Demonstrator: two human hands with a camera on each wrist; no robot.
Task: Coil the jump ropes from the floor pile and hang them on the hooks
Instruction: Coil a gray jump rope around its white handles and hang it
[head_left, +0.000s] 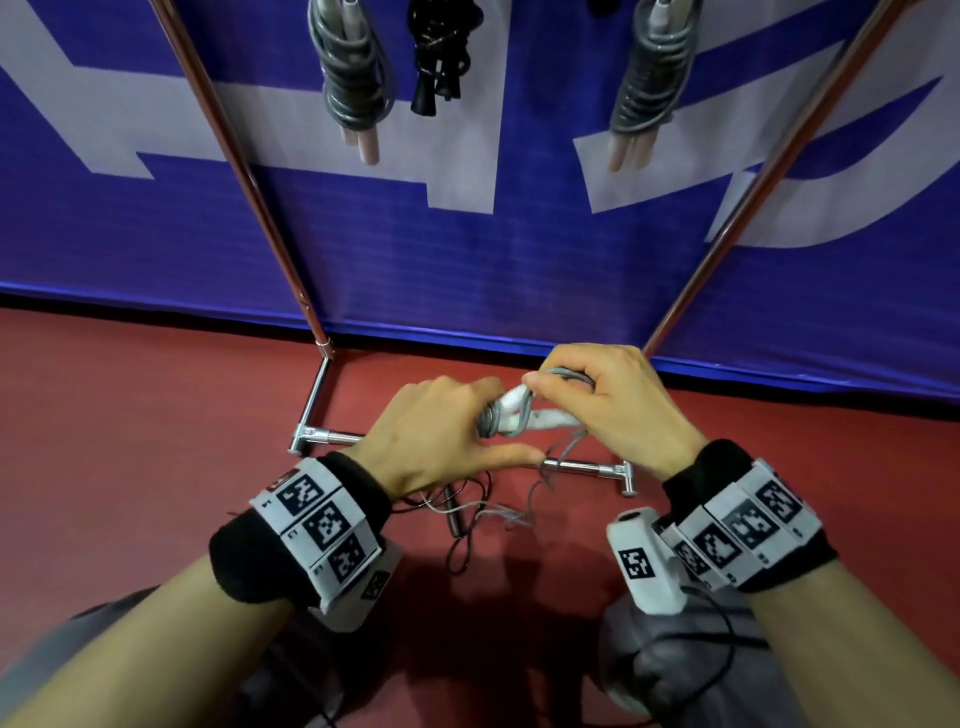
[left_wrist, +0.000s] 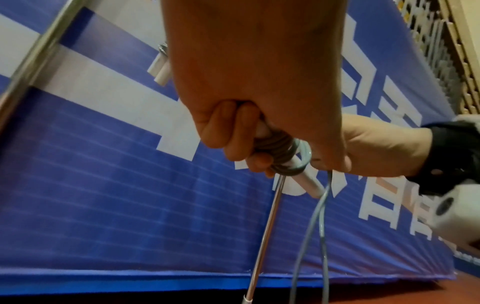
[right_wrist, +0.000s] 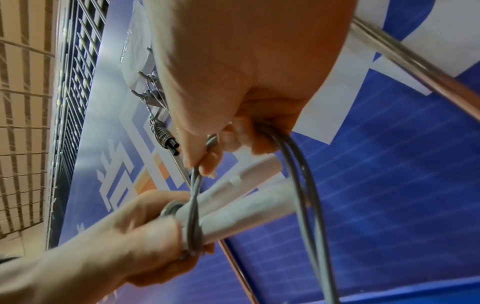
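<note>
Above a red floor (head_left: 156, 415), before a blue banner (head_left: 467, 249), the left hand (head_left: 431, 436) grips two white handles (right_wrist: 233, 207) while the right hand (head_left: 618, 405) pinches grey cord (right_wrist: 298, 164), mid-wrap. Next likely: more turns, then hanging it beside the coiled ropes (head_left: 348, 78).

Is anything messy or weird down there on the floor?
A bit messy, yes. Loose ropes lie tangled on the red floor under the hands, not coiled like the grey bundles hanging above. The left hand grips white handles while the right hand wraps grey cord around them. Nothing looks broken.
</note>
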